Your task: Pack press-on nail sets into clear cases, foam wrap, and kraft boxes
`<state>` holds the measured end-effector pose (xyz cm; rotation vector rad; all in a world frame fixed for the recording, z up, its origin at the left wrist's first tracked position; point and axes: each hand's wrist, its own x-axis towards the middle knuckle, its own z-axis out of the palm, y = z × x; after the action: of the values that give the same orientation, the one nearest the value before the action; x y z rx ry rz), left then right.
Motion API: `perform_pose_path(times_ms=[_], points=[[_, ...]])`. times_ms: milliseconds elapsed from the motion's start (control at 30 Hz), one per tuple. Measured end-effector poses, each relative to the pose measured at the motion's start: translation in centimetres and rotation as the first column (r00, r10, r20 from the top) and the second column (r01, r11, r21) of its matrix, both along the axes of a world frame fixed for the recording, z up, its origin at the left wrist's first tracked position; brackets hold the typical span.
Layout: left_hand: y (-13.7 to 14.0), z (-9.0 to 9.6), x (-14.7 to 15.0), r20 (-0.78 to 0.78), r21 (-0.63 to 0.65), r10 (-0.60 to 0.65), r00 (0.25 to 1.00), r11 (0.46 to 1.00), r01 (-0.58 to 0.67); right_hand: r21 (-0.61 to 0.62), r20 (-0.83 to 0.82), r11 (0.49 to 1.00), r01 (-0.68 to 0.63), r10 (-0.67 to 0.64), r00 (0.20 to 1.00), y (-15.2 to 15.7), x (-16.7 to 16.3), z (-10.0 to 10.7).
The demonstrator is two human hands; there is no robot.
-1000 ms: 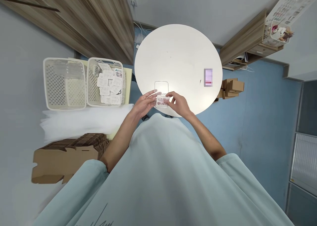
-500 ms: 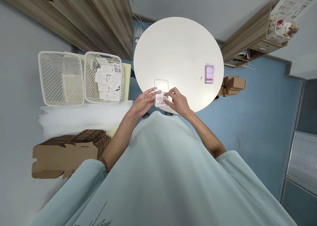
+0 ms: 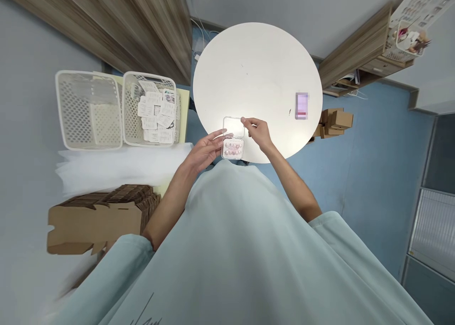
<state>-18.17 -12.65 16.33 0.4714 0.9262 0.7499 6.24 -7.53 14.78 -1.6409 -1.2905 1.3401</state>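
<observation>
A small clear plastic case (image 3: 232,157) lies opened out at the near edge of the white round table. In its base sits a white card (image 3: 233,145) with two rows of small pink, glossy pieces that look like press-on nails. The transparent lid (image 3: 233,125) is folded back on the far side. My left hand (image 3: 208,149) grips the case's left side near the hinge, fingers over the edge. My right hand (image 3: 258,131) pinches the lid's far right corner between thumb and finger.
A phone (image 3: 301,106) lies on the right of the table (image 3: 256,54). At left stand a basket of white cards (image 3: 152,109), another basket (image 3: 88,111), white sheets (image 3: 124,168) and folded cardboard boxes (image 3: 95,225). Small brown boxes (image 3: 336,121) sit beyond the table's right edge.
My right hand has moved from the card in the base up to the lid's far right corner. The pink pieces are uncovered now. My left hand stays at the case's left side.
</observation>
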Motion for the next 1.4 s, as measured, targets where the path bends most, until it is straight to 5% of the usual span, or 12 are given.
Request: perform_pose_path(times_ms=[233, 633, 967, 1400], points=[[-0.5, -0.3, -0.4, 0.006, -0.018, 0.012, 1.000, 1.000, -0.012, 0.043, 0.054, 0.999, -0.012, 0.010, 0.999, 0.0, -0.8, 0.3], [0.5, -0.5, -0.5, 0.004, -0.030, 0.076, 0.997, 0.997, -0.076, 0.241, 0.001, 0.963, -0.123, 0.127, 0.992, -2.8, 0.3, 5.8], [1.2, -0.4, -0.2, -0.006, -0.039, 0.127, 0.992, 0.991, -0.127, 0.232, 0.012, 0.935, -0.268, 0.273, 0.962, -6.3, 0.2, 4.7], [1.6, -0.1, -0.2, -0.022, 0.035, 0.106, 0.994, 0.994, -0.105, 0.287, 0.311, 0.854, -0.434, 0.346, 0.885, -7.2, 0.5, 3.8]])
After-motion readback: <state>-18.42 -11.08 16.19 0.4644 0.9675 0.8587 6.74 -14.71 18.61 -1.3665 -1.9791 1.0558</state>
